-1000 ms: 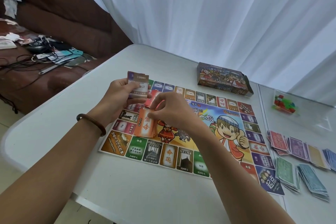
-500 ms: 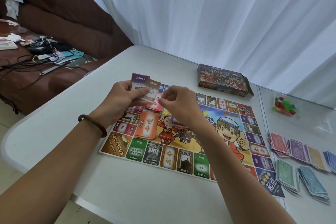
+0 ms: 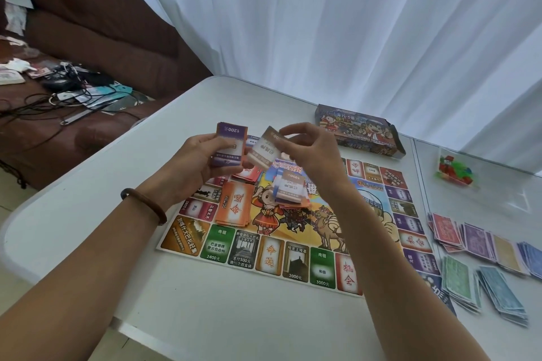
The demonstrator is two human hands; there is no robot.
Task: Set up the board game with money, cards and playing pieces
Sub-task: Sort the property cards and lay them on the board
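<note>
Head view, mid-sort above the game board (image 3: 293, 261). Grips a thick stack of deed cards (image 3: 230, 145), purple 1200 face on top, in the left hand (image 3: 196, 164), thumb laid across the face and fingers curled round the back. Pinches a single brown-banded card (image 3: 264, 152) by its upper corner with the right hand (image 3: 311, 152), thumb and forefinger clamped on it, remaining fingers loosely bent. Card tilted, just beside the stack; touching it or not, cannot tell. Below the hands, on the board's picture centre: a loose sorted pile (image 3: 290, 192) with a matching brown card on top, an orange deck (image 3: 234, 208) squared up to its left, and a reddish deck (image 3: 249, 174) partly hidden beneath the left hand. Judging progress: board unfolded and flat on the white table (image 3: 102, 214); money piles (image 3: 459, 278) laid out by colour at the right, off the board; both event decks seemingly placed. Left to do, by the look of it: dealing out the sizeable remainder of the stack, then unpacking the playing pieces (image 3: 454, 171), bunched in a clear bag at the far right, well apart from the board. Further out: opened game box (image 3: 360, 133) at the board's far edge, white curtain (image 3: 352, 23) behind, brown sofa (image 3: 102, 23) at the left strewn with cables and papers.
</note>
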